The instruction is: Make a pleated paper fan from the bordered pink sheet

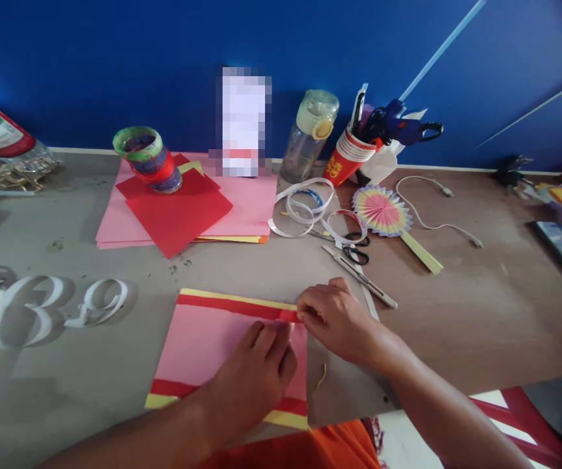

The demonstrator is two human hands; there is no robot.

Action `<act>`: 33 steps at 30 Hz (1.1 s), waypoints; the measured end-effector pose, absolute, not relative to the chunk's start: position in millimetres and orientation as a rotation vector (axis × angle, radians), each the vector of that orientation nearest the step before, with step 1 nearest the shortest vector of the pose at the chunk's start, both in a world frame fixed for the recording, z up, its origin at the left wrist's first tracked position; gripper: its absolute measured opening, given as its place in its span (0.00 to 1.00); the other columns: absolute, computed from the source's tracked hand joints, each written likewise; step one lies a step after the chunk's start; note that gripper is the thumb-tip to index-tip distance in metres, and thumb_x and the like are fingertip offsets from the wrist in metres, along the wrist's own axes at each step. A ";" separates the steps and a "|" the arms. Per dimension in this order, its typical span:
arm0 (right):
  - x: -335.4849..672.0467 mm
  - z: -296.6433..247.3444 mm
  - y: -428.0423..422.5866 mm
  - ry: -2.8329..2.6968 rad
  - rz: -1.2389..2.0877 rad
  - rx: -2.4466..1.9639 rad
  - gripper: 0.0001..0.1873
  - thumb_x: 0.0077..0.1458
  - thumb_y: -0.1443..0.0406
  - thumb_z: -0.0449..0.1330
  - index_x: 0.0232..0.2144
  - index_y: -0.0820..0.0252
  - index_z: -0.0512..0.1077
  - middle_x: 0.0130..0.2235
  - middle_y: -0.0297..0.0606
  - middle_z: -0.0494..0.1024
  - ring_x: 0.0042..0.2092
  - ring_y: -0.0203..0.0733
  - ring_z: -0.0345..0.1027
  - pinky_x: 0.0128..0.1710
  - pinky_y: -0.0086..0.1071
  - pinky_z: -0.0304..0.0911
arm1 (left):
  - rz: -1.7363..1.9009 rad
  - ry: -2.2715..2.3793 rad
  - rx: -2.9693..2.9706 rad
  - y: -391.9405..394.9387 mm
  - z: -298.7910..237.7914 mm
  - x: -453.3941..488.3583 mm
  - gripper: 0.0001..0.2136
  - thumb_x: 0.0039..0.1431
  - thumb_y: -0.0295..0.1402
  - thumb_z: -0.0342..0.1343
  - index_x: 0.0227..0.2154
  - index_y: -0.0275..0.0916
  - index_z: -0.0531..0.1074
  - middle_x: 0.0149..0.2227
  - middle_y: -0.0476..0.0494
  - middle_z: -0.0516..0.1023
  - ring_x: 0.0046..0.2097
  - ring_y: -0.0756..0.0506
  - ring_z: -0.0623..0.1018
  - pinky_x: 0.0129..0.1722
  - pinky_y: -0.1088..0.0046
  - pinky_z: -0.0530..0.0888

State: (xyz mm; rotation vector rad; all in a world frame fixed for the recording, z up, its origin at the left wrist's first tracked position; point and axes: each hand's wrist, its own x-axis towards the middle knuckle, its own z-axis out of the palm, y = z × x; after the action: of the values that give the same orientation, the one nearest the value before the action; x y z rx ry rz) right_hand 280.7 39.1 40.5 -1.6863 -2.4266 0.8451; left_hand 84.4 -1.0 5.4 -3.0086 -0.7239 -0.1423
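A pink paper sheet [202, 339] with red and yellow bands along its far and near edges lies flat on the table in front of me. My right hand [334, 319] is closed at its far right corner, thumb and fingers pinching the red and yellow band. My left hand [261, 368] rests over the sheet's right half, fingers bent together, with the tips against the red band beside the right hand. That hand and forearm hide part of the near bands. A utility knife [361, 277] lies beyond my right hand, near black-handled scissors [356, 254].
Tape rolls [305, 202], a pleated paper fan [383, 212] and a white cable [437, 225] lie behind. Further back stand a water bottle [310, 137], red paper cups [349, 156] with tools, and a painted holder [148, 159] on red paper [178, 215]. White strips [31, 312] curl at left.
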 end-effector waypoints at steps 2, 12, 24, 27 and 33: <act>280.4 39.4 39.5 -2.423 0.838 -1.720 0.08 0.56 0.71 0.52 0.26 0.59 0.67 0.28 0.33 0.75 0.31 0.36 0.65 0.41 0.35 0.45 | -0.146 -0.724 -3.003 -1.2 5.1 84.3 0.13 0.60 0.30 0.52 0.46 0.31 0.69 0.53 0.30 0.72 0.51 0.38 0.72 0.48 0.58 0.66; 281.9 35.3 42.1 -2.431 0.909 -1.787 0.07 0.55 0.71 0.54 0.25 0.61 0.67 0.27 0.32 0.75 0.30 0.35 0.65 0.40 0.34 0.46 | -0.125 -0.699 -3.019 -0.5 6.6 83.5 0.14 0.60 0.30 0.50 0.47 0.31 0.69 0.54 0.31 0.71 0.49 0.37 0.73 0.48 0.57 0.67; 282.9 33.5 42.9 -2.413 0.925 -1.783 0.09 0.55 0.71 0.54 0.23 0.61 0.67 0.25 0.33 0.73 0.28 0.34 0.62 0.34 0.29 0.50 | -0.144 -0.710 -2.991 -1.6 4.8 82.1 0.14 0.58 0.28 0.51 0.47 0.31 0.68 0.58 0.27 0.67 0.43 0.40 0.74 0.46 0.56 0.68; 283.1 33.0 43.4 -2.419 0.905 -1.787 0.09 0.55 0.70 0.54 0.23 0.61 0.67 0.25 0.33 0.73 0.28 0.34 0.62 0.33 0.29 0.50 | -0.131 -0.696 -2.995 0.0 5.6 83.0 0.13 0.58 0.29 0.51 0.46 0.31 0.68 0.58 0.26 0.66 0.44 0.39 0.74 0.45 0.57 0.69; 282.4 34.7 44.6 -2.432 0.910 -1.797 0.09 0.54 0.71 0.54 0.23 0.61 0.68 0.25 0.33 0.73 0.28 0.34 0.62 0.33 0.28 0.50 | -0.115 -0.703 -2.987 1.8 7.3 83.3 0.13 0.58 0.29 0.52 0.45 0.31 0.68 0.57 0.26 0.68 0.44 0.39 0.75 0.43 0.59 0.70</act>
State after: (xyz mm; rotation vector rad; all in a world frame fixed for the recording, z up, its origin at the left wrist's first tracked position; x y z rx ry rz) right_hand 282.4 44.6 34.7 -1.7965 -2.4322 0.9099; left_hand 83.3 1.8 7.3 -2.9875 -0.7027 -0.1151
